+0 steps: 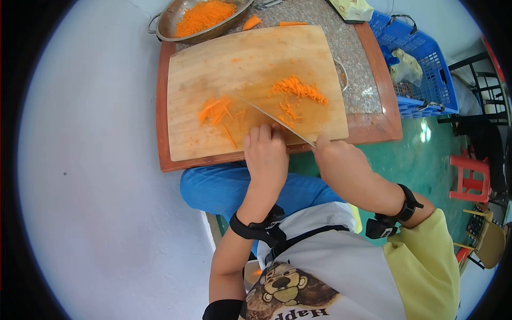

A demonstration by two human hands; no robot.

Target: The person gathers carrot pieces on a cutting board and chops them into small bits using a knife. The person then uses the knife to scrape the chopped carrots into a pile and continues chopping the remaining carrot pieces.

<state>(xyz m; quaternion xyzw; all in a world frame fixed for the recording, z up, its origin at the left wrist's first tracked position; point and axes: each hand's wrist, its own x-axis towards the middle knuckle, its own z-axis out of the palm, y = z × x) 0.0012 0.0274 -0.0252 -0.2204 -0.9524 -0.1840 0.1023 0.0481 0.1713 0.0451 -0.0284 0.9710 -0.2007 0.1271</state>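
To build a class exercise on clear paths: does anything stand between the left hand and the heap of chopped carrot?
Yes. The knife slants across, just beyond the left hand's fingertips, with the chopped carrot past it. Some loose bits also lie between the knife and the heap.

two hands (265, 154), one knife (274, 118), one cutting board (208, 64), one blue basket (399, 31)

Bright, even light with white glare on the green floor (418, 144); fisheye distortion bends the dark-rimmed edges.
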